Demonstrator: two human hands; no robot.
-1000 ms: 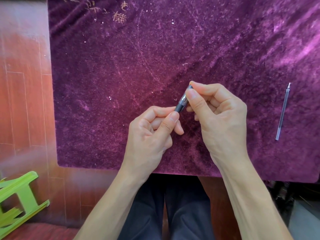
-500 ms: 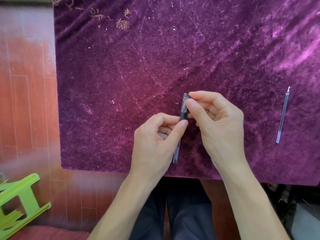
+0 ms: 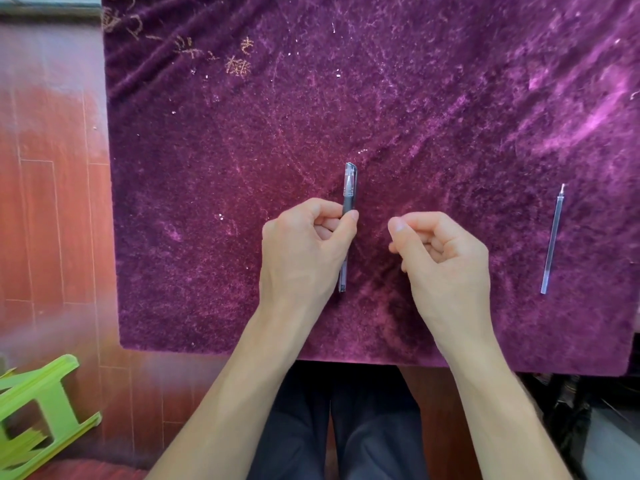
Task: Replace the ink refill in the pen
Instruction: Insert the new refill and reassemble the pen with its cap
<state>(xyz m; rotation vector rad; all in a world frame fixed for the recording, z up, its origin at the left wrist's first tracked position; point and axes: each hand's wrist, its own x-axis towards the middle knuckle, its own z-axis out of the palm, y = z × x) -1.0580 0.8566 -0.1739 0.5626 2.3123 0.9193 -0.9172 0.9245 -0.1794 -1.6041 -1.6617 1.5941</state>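
A dark capped pen (image 3: pixel 349 188) lies lengthwise on the purple velvet cloth (image 3: pixel 242 150), cap end pointing away from me. My left hand (image 3: pixel 304 251) pinches its barrel between thumb and fingers, hiding the middle; the clear lower end shows below the hand. A little to the right of the pen, my right hand (image 3: pixel 443 258) is curled loosely, with nothing visible in it. A thin clear ink refill (image 3: pixel 552 240) lies alone on the cloth at the far right, tip pointing away.
The cloth covers the table down to its near edge. A red wooden floor (image 3: pixel 52 202) lies to the left, with a green plastic stool (image 3: pixel 38 407) at the lower left. My dark-trousered legs (image 3: pixel 332 427) are under the table edge.
My right hand has let go of the pen's cap end and drawn off to the right. The pen has swung from slanted to straight and now rests on the cloth in my left hand.
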